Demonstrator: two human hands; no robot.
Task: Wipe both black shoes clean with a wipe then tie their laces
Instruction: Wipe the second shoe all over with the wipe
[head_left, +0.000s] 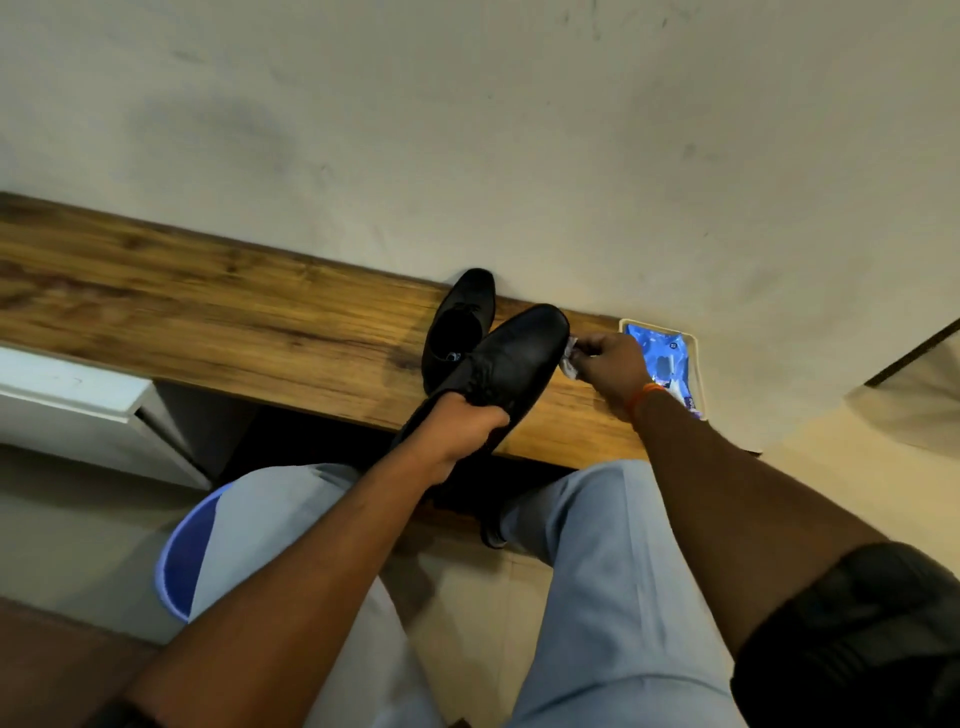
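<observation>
My left hand (457, 428) grips a black shoe (511, 358) around its middle and holds it tilted above the wooden shelf (218, 317), toe pointing up and right. My right hand (610, 366) pinches a crumpled white wipe (570, 359) against the side of the shoe's toe. The second black shoe (460, 317) lies on the shelf just behind the held one, toe toward the wall, its opening facing up with laces loose.
A blue pack of wipes (662, 364) lies in a cream tray (698, 374) at the shelf's right end, right behind my right hand. A blue bucket (182, 551) stands on the floor by my left knee. A white drawer unit (78, 400) sits under the shelf at left.
</observation>
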